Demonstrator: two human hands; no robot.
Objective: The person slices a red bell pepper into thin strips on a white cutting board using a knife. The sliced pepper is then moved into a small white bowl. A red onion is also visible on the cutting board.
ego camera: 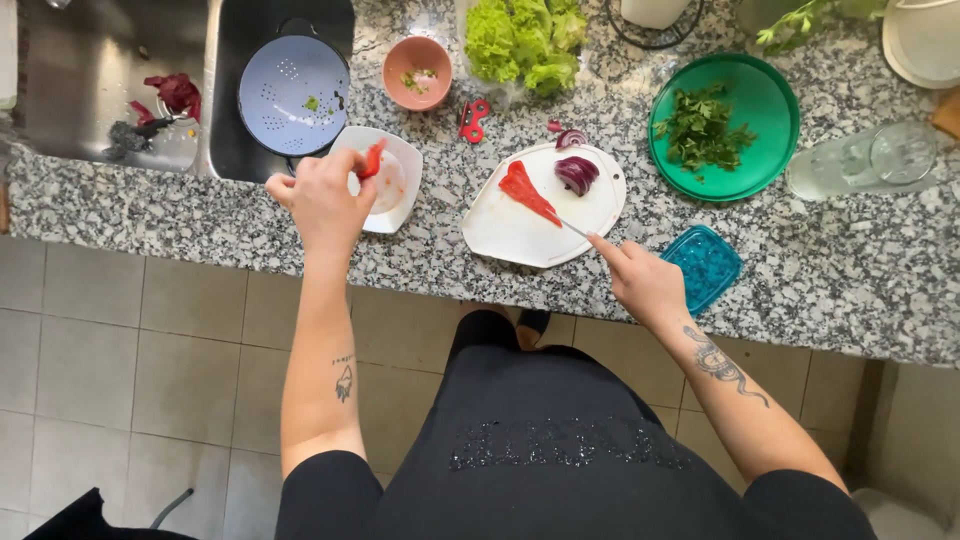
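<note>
- Steel sink (60, 90) sitting at far left, red and dark scraps (160, 105) lying in it near the drain.
- Pale blue colander (294, 95) resting on a dark tray (235, 150) just right of the sink, a green bit inside it.
- Left hand (322, 200) hovering over the counter edge, fingers pinching a small red pepper piece (372, 160), holding it above a square white dish (392, 180).
- White dish lying just beside the colander, something pale in it, cannot tell what.
- Pink bowl (417, 72) standing behind the dish, green and pale scraps in it.
- Small red tool (473, 120) lying on the granite counter (850, 280) between the pink bowl and the cutting board.
- Lettuce (525, 40) sitting at the top, behind the board.
- White cutting board (530, 225) lying in the middle; long red pepper strip (528, 192) lying on it, half a purple onion (577, 173) just right of the strip, another onion piece (568, 137) at the board's far edge.
- Right hand (645, 285) gripping a knife (575, 229), fingers closed around the handle, index finger stretching along it; blade tip touching the lower end of the pepper strip.
- Blue textured lid (705, 265) lying just right of the right hand.
- Green plate (770, 110) holding chopped herbs (703, 130), beyond the lid.
- Clear glass (865, 160) lying on its side at far right.
</note>
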